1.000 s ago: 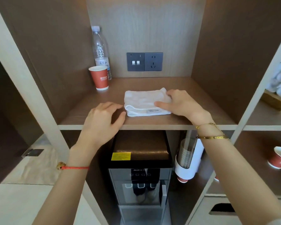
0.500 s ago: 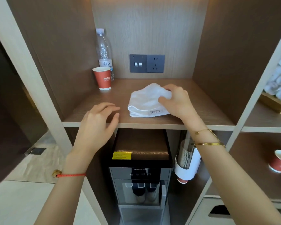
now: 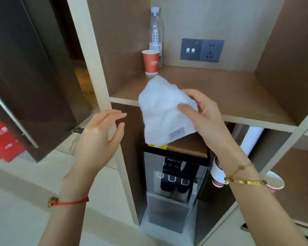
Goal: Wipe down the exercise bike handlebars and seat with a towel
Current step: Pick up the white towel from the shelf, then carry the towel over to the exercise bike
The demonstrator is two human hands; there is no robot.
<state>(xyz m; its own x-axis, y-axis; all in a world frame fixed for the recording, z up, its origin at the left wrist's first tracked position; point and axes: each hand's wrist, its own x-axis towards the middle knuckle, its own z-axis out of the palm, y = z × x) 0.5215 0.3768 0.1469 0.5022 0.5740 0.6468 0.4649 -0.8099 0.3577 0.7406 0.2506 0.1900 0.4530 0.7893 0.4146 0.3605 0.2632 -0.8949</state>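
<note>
My right hand (image 3: 202, 115) grips a small white folded towel (image 3: 162, 110) by its right edge and holds it in the air in front of the wooden shelf (image 3: 238, 91). A grey label shows at the towel's lower corner. My left hand (image 3: 100, 135) hovers just left of the towel with its fingers apart and nothing in it. No exercise bike is in view.
A red paper cup (image 3: 151, 62) and a clear water bottle (image 3: 155, 35) stand at the shelf's back left. A switch and socket plate (image 3: 202, 50) is on the back wall. A water dispenser (image 3: 174, 176) sits below the shelf. A red fire extinguisher (image 3: 2, 135) stands at far left.
My right hand has lifted the towel off the shelf and drawn it towards me. My left hand has come off the shelf edge. The view has swung to the left.
</note>
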